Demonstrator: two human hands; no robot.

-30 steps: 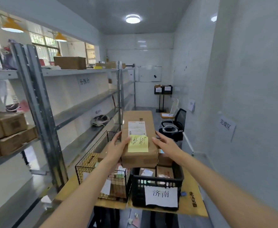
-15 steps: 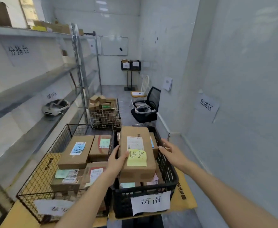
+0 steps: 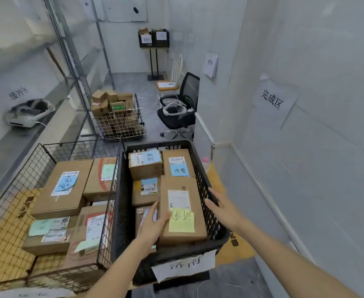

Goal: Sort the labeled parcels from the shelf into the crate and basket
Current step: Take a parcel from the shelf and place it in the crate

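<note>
We've lowered the yellow-noted parcel (image 3: 182, 214) into the black crate (image 3: 120, 203); left hand (image 3: 153, 225) holds its edge, right hand (image 3: 224, 209) now open beside it. Placement nearly done.

— What's the room like from where you stand?

— Narrow, with pale walls (image 3: 305, 50) and a grey floor (image 3: 133, 82). A paper sign (image 3: 272, 102) with handwritten characters is stuck on the right wall, a smaller sheet (image 3: 210, 64) further along.

— Any furniture?

— A black office chair (image 3: 180, 108) with a white headset on its seat, and a white chair (image 3: 172, 80) behind it. A whiteboard (image 3: 126, 8) hangs on the far wall, above a black stand (image 3: 154, 59).
</note>
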